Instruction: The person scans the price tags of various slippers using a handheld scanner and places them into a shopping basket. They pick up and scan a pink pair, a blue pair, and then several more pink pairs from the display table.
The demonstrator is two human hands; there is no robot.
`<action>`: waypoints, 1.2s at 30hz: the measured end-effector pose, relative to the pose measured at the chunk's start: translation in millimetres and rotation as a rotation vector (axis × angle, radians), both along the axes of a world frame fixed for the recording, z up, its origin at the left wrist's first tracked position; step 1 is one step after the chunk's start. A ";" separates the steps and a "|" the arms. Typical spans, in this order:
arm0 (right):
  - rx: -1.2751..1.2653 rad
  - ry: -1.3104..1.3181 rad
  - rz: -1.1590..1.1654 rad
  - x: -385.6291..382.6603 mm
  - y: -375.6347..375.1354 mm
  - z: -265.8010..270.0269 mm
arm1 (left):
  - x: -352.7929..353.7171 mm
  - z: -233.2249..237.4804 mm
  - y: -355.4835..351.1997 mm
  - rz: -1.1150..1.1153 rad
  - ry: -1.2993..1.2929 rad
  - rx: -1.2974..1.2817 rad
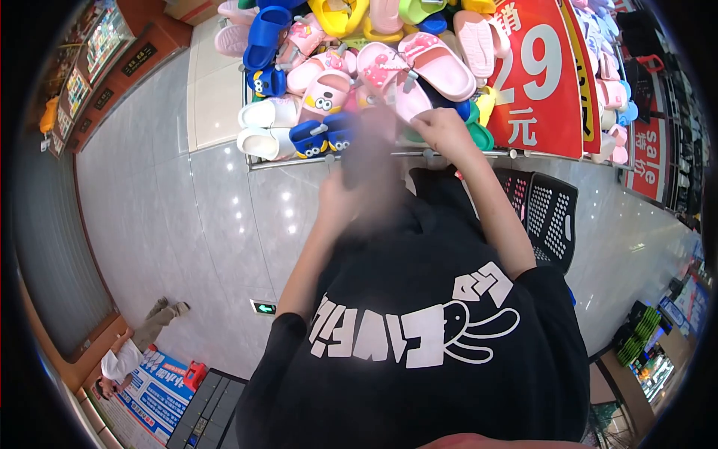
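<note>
My left hand is closed on a blurred grey-purple item, smeared by motion, in front of the shoe rack. To its right, my right hand has its fingers pinched together at the rack's front edge; what they hold is too small to make out. Beyond both hands lie pink slippers with clips on them. White clogs and blue clogs with cartoon eyes sit to the left of the blurred item. Green footwear is beside my right hand.
A red price sign stands on the right part of the rack. A black perforated chair is right of my right forearm. At the lower left, a person is near a blue poster. Display cases line the upper left.
</note>
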State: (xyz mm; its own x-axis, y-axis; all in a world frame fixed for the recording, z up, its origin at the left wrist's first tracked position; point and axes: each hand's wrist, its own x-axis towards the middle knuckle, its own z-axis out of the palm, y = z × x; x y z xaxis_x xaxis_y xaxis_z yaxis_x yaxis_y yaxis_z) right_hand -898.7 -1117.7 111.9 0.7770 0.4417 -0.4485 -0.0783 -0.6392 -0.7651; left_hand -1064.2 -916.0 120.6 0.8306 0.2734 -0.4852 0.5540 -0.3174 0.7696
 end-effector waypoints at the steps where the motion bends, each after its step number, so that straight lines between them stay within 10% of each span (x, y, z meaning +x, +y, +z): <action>1: 0.010 -0.164 -0.058 1.8 -0.5 10.5 | -9.5 -7.9 7.8 0.016 -0.003 0.029; 6: -0.161 -0.721 -0.118 39.3 11.0 3.7 | -21.7 16.0 15.9 0.198 0.112 -0.083; 10: -0.475 -0.889 0.289 56.7 37.5 -7.5 | -20.1 17.1 5.2 0.212 0.152 -0.125; 16: -0.567 -0.772 -0.100 50.8 42.0 42.3 | -31.7 14.3 -5.9 0.081 0.062 -0.092; 27: -0.291 -1.154 0.035 54.5 -24.8 22.8 | -24.1 11.3 -0.9 0.050 0.147 -0.075; 32: -0.360 -1.006 -0.098 85.3 -65.3 28.8 | -12.5 13.7 -11.2 -0.055 0.139 -0.054; 36: -0.075 -0.603 -0.640 99.2 -85.8 -8.4 | -8.0 17.1 -16.9 -0.089 0.098 -0.064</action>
